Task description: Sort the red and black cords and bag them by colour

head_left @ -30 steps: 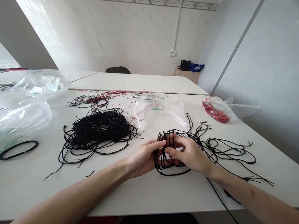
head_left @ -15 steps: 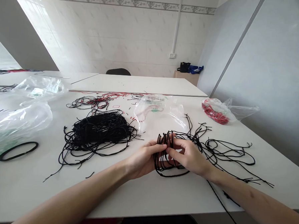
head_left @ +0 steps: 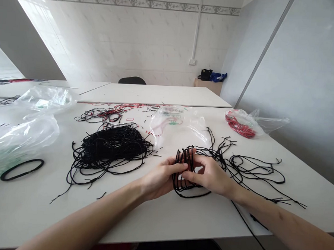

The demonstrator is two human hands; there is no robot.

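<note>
Several looped black cords (head_left: 191,195) with small knots hang together between my hands, just above the near part of the table. My left hand (head_left: 161,177) is closed around the left side of the loops, its thumb lying across them. From the right, my right hand (head_left: 211,176) pinches at the same cords, with thumb and fingertips close to my left thumb. The cord between the fingertips is partly hidden. Loose black cords (head_left: 256,170) with knotted ends spread over the table beyond my right hand. Left of my hands lies a thick bundle of black cords (head_left: 112,144).
A clear plastic bag (head_left: 178,127) lies behind my hands, and another bag with red cords (head_left: 239,125) at the right. Tangled red and black cords (head_left: 106,114) lie behind the bundle. A black ring (head_left: 21,169) and crumpled plastic bags (head_left: 23,136) are at the left.
My right thumb and fingertips have shifted slightly to the left over the cords. Both hands otherwise keep their place and hold.
</note>
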